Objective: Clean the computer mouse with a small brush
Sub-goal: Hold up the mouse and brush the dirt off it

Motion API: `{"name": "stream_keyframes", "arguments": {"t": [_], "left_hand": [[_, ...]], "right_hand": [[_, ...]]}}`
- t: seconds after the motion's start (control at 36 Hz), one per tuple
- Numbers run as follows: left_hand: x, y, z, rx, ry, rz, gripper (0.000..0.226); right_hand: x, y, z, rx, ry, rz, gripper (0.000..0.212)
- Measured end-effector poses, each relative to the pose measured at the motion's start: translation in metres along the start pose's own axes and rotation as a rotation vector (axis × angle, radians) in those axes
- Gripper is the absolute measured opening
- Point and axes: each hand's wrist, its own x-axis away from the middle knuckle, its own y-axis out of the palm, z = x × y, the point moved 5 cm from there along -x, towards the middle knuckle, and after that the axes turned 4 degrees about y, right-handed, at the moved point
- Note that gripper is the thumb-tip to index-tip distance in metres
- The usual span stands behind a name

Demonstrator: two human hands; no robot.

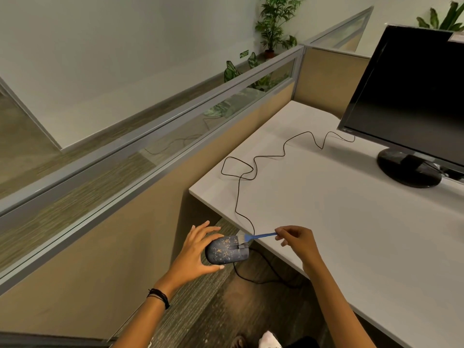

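Observation:
A dark computer mouse (226, 250), speckled with pale crumbs, is held in the air just off the desk's front left corner. My left hand (195, 249) grips it from the left, thumb underneath and fingers over the back. My right hand (297, 241) pinches the end of a small blue brush (258, 236) between thumb and fingers. The brush's pale bristles touch the mouse's front top edge, near the scroll wheel. The mouse's black cable (253, 167) runs from the mouse up over the desk in loose loops towards the monitor.
A white desk (339, 209) stretches to the right, with a black monitor (411, 96) on a round stand (409, 169) at its far right. A beige cubicle partition (125, 222) with a glass strip stands on the left. Carpet floor lies below my hands.

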Motion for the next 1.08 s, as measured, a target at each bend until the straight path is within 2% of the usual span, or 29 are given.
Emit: {"name": "stream_keyframes", "arguments": {"t": [0.17, 0.42, 0.64, 0.89, 1.08], "left_hand": [[0.0, 0.0, -0.002, 0.004, 0.004, 0.016, 0.068], [0.0, 0.001, -0.003, 0.007, 0.012, 0.014, 0.069], [0.002, -0.001, -0.003, 0.007, 0.008, 0.019, 0.068], [0.004, 0.002, -0.005, 0.019, 0.005, 0.016, 0.068], [0.007, 0.001, -0.007, 0.01, 0.005, 0.02, 0.068]], "right_hand": [[-0.002, -0.011, 0.003, -0.036, 0.02, 0.096, 0.012], [0.002, -0.001, -0.007, -0.009, -0.03, -0.02, 0.011], [0.0, -0.013, 0.002, -0.06, -0.02, 0.125, 0.012], [0.002, 0.007, -0.012, -0.045, -0.046, -0.015, 0.01], [-0.003, -0.008, 0.001, -0.037, -0.003, 0.1, 0.015]]}}
